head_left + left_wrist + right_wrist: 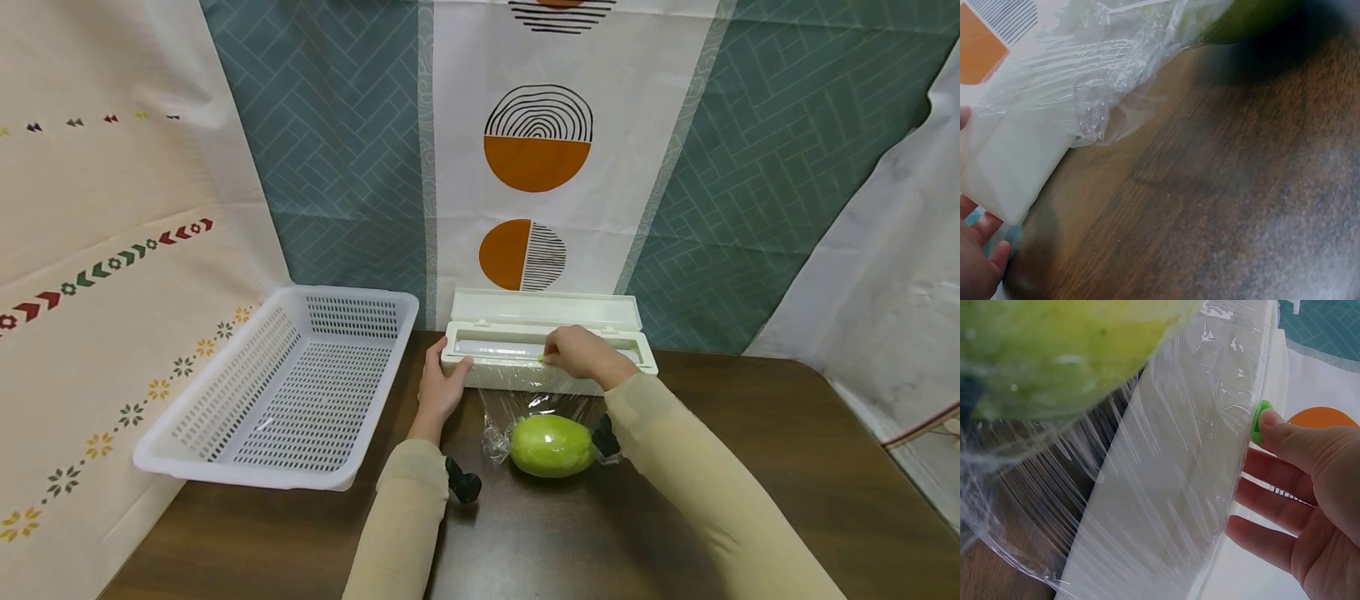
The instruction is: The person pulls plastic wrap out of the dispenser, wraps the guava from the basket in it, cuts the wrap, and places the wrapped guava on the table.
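Note:
A white plastic wrap dispenser (648,358) stands at the back of the table with its lid (543,308) raised. My left hand (438,387) grips its left end, thumb on the front top edge and fingers around the side. With thumb and fingers, my right hand (581,357) pinches a small green slide cutter (1255,429) on the dispenser's front edge. Clear plastic wrap (1166,444) stretches from that edge down to a yellow-green oval fruit (551,447). The fruit lies on the table in front of the dispenser, covered by the film, which bunches at its sides.
A white perforated basket (348,425) sits to the left on the dark wooden table (517,542). Patterned cloth (345,150) hangs behind the dispenser, and a cream cloth (97,333) borders the left side.

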The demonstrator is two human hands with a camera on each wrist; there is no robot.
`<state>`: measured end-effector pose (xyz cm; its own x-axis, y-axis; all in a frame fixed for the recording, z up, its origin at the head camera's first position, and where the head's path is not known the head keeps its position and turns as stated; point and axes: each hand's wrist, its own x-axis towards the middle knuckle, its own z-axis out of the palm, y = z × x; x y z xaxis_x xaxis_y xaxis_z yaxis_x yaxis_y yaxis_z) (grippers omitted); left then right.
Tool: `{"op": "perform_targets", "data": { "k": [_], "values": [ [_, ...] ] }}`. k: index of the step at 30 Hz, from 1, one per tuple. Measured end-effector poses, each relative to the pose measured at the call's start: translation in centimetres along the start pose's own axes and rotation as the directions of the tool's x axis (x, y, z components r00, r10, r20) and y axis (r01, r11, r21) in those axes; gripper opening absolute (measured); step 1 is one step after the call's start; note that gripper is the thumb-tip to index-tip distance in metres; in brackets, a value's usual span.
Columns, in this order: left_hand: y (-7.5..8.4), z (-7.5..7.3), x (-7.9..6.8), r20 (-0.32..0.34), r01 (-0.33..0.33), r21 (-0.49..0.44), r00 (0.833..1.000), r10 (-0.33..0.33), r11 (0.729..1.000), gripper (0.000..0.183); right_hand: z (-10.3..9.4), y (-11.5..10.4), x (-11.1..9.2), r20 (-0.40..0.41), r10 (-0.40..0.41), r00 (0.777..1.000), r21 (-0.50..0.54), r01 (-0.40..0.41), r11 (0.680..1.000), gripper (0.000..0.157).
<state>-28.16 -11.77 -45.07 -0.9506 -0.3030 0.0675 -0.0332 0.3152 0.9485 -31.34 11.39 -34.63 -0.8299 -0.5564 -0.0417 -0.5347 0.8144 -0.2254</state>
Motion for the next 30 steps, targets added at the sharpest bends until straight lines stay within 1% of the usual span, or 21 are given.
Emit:
{"op": "perform_targets", "data": {
  "k": [8, 23, 30],
  "values": [
    [-0.01, 0.03, -0.03, 0.005, -0.003, -0.003, 1.000, 0.003, 1.000, 0.062, -0.07, -0.04, -0.11, 0.002, -0.005, 1.000, -0.007, 0.005, 1.000, 0.014],
    [0.02, 0.02, 0.07, 0.008, 0.001, 0.000, 1.000, -0.001, 1.000, 0.062, -0.31, -0.06, -0.28, 0.010, 0.014, 1.000, -0.010, -0.014, 1.000, 0.015],
    [0.05, -0.07, -0.07, 0.012, 0.001, 0.011, 1.000, -0.001, 1.000, 0.062, -0.35, 0.05, -0.41, 0.006, -0.009, 1.000, -0.008, 0.009, 1.000, 0.015]
  ]
}}
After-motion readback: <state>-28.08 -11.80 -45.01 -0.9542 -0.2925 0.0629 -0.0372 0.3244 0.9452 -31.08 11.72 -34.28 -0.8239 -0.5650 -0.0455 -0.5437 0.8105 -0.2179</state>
